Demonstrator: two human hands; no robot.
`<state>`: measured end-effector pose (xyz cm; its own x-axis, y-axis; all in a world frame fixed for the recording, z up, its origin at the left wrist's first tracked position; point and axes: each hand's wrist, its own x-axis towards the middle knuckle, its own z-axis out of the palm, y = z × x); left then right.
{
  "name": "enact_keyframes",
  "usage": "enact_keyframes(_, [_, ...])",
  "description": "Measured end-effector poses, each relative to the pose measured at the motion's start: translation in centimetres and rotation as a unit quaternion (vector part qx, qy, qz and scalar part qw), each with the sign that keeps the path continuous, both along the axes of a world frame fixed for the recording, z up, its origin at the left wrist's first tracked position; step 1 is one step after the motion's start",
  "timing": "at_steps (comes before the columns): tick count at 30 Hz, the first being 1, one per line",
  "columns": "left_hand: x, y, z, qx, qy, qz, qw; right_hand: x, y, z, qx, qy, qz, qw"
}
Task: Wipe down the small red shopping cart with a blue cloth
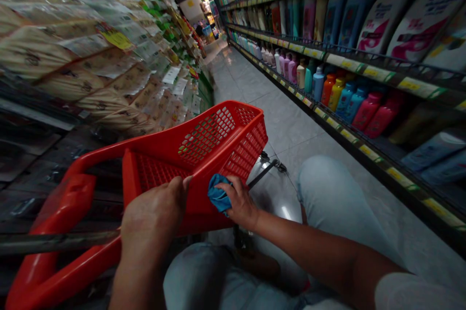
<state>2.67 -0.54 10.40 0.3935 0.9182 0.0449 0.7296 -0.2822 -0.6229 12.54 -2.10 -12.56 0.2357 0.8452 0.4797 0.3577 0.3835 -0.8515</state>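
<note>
Your red plastic shopping basket (204, 149) sits tipped on its side in a shop aisle, its perforated mesh walls and open mouth turned toward the left, its curved red handle (73, 193) arching low at the near left. A crumpled blue cloth (218, 197) is bunched against the basket's smooth outer side panel near the rim, pressed there beneath your fingers, above your bent knees.

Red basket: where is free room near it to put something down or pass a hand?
Inside the red basket looks bare. The tiled floor between basket and right shelves is free. The near rim is crowded: left hand grips it, right hand presses a blue cloth there.
</note>
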Motion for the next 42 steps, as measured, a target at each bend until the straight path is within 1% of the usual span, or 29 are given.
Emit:
enact_keyframes(1, [-0.1,0.0,-0.2,0.005,0.003,-0.002,1.000,0.5,0.3,-1.0,-0.028,0.020,-0.027,0.999])
enact_keyframes(3, [-0.3,-0.1,-0.3,0.015,0.007,-0.006,1.000,1.6,1.6,-2.2,-0.102,0.107,-0.131,0.980])
enact_keyframes(5, [-0.4,-0.1,-0.4,0.030,0.004,-0.012,0.999,1.8,2.8,-1.7,-0.137,0.178,-0.221,0.949])
enact_keyframes(6, [-0.4,0.0,-0.5,0.037,0.001,-0.016,0.999,1.4,3.0,-0.8,-0.130,0.186,-0.238,0.944])
enact_keyframes(7, [-0.4,0.0,-0.6,0.042,-0.003,-0.017,0.999,0.7,2.9,0.2,-0.110,0.173,-0.233,0.950])
enact_keyframes(8, [-0.3,0.0,-0.7,0.045,-0.006,-0.019,0.999,-0.3,2.3,1.3,-0.083,0.140,-0.206,0.965])
enact_keyframes(10, [-0.2,0.1,-0.8,0.053,-0.011,-0.023,0.998,-2.6,0.4,2.7,-0.020,0.035,-0.105,0.994])
enact_keyframes(12, [-0.1,0.1,-0.9,0.058,-0.015,-0.028,0.998,-4.0,-1.6,2.4,0.048,-0.077,0.009,0.996])
enact_keyframes(13, [-0.2,0.1,-1.0,0.060,-0.018,-0.031,0.998,-4.0,-2.1,1.8,0.068,-0.111,0.044,0.990])
enact_keyframes(14, [-0.2,0.1,-1.0,0.061,-0.019,-0.034,0.997,-3.6,-2.3,0.9,0.073,-0.124,0.054,0.988])
enact_keyframes(15, [-0.3,0.0,-1.0,0.063,-0.019,-0.035,0.997,-2.9,-2.0,0.1,0.059,-0.111,0.038,0.991])
enact_keyframes(17, [-0.3,-0.1,-1.0,0.063,-0.020,-0.032,0.997,-1.0,-0.5,-0.8,-0.010,-0.027,-0.060,0.998])
enact_keyframes(19, [-0.3,-0.2,-1.1,0.062,-0.020,-0.027,0.998,0.2,1.0,-0.6,-0.080,0.070,-0.176,0.979])
enact_keyframes(20, [-0.2,-0.3,-1.1,0.064,-0.020,-0.027,0.997,0.3,1.3,-0.1,-0.097,0.095,-0.207,0.969])
enact_keyframes(21, [-0.2,-0.3,-1.2,0.068,-0.021,-0.029,0.997,0.0,1.3,0.4,-0.096,0.098,-0.209,0.968])
enact_keyframes(22, [-0.1,-0.3,-1.2,0.073,-0.022,-0.031,0.997,-0.5,1.0,0.8,-0.079,0.078,-0.181,0.977])
enact_keyframes(24, [0.0,-0.2,-1.2,0.080,-0.023,-0.035,0.996,-1.7,-0.4,0.6,-0.018,-0.002,-0.076,0.997])
enact_keyframes(26, [0.1,-0.2,-1.1,0.079,-0.023,-0.033,0.996,-2.0,-1.5,-1.0,0.032,-0.080,0.028,0.996])
enact_keyframes(27, [0.2,-0.2,-1.1,0.075,-0.021,-0.028,0.997,-1.7,-1.7,-2.1,0.033,-0.094,0.053,0.994])
enact_keyframes(28, [0.3,-0.3,-0.9,0.068,-0.017,-0.019,0.997,-1.0,-1.5,-3.3,0.010,-0.080,0.050,0.996])
enact_keyframes(30, [0.6,-0.4,-0.7,0.051,-0.008,0.006,0.999,0.5,-0.4,-5.4,-0.081,0.005,-0.028,0.996])
enact_keyframes(32, [1.1,-0.5,-0.5,0.040,-0.003,0.024,0.999,1.1,0.9,-6.5,-0.163,0.090,-0.124,0.975])
enact_keyframes(33, [1.3,-0.5,-0.4,0.038,-0.004,0.025,0.999,0.9,1.1,-6.7,-0.183,0.113,-0.154,0.964])
enact_keyframes(34, [1.5,-0.4,-0.5,0.039,-0.007,0.025,0.999,0.3,1.1,-6.6,-0.186,0.120,-0.162,0.962])
enact_keyframes(35, [1.7,-0.3,-0.5,0.042,-0.011,0.023,0.999,-0.6,0.7,-6.4,-0.175,0.115,-0.145,0.967])
enact_keyframes(38, [2.1,0.2,-0.8,0.057,-0.029,0.011,0.998,-3.2,-1.4,-6.2,-0.110,0.078,-0.023,0.991])
enact_keyframes(39, [2.1,0.2,-0.9,0.060,-0.039,-0.001,0.997,-3.5,-2.0,-6.2,-0.099,0.070,0.002,0.993])
enact_keyframes(40, [1.9,0.0,-0.9,0.061,-0.058,-0.024,0.996,-3.4,-2.2,-6.3,-0.103,0.072,-0.002,0.992])
enact_keyframes(42, [0.8,-1.0,-0.9,0.061,-0.135,-0.107,0.983,-2.1,-1.5,-6.0,-0.137,0.107,-0.083,0.981])
